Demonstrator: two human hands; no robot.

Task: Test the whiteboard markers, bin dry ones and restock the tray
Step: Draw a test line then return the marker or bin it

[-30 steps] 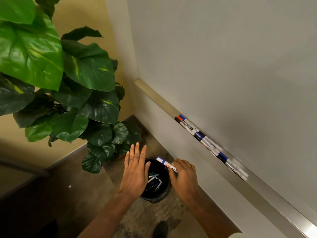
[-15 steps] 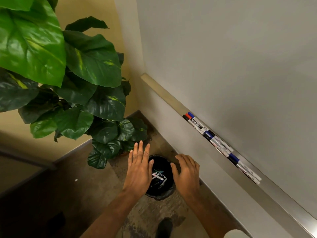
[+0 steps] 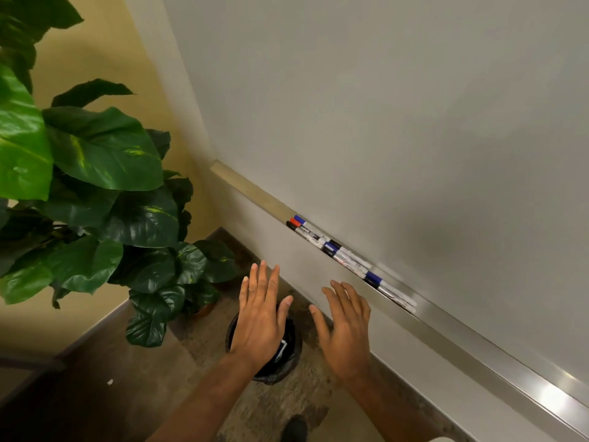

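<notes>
Right hand (image 3: 345,333) is empty, palm down, fingers spread and slack; it hangs at 3 o'clock of the bin (image 3: 276,376), in front of the wall below the tray (image 3: 478,355). Left hand (image 3: 259,317) is also flat and empty, fingers straight and nearly together, above the bin mouth and hiding most of it. A white-and-blue bit shows in the bin past that hand's edge; probably a marker, too hidden to be sure.

Markers (image 3: 347,260) lie in the tray at the foot of the board (image 3: 414,122), packed end to end and side by side; blue, red and black caps at the far end. Long axis of the row follows the tray, 10 o'clock to 4 o'clock in view. From the right hand the row's middle is at about 12 o'clock and its near end at 1–2 o'clock, near the fingertips; from the left hand the row is at 1–2 o'clock and farther off, so the right hand is nearer.

My read: the next pick is a right-hand job; reach toward 1 o'clock with fingers turned across the 10–4 axis so the pinch lands on a barrel's sides. Markers touch each other, so a loose pinch may lift two or roll one over the lip. Plant (image 3: 95,186) is at 9 o'clock, out of the way.
</notes>
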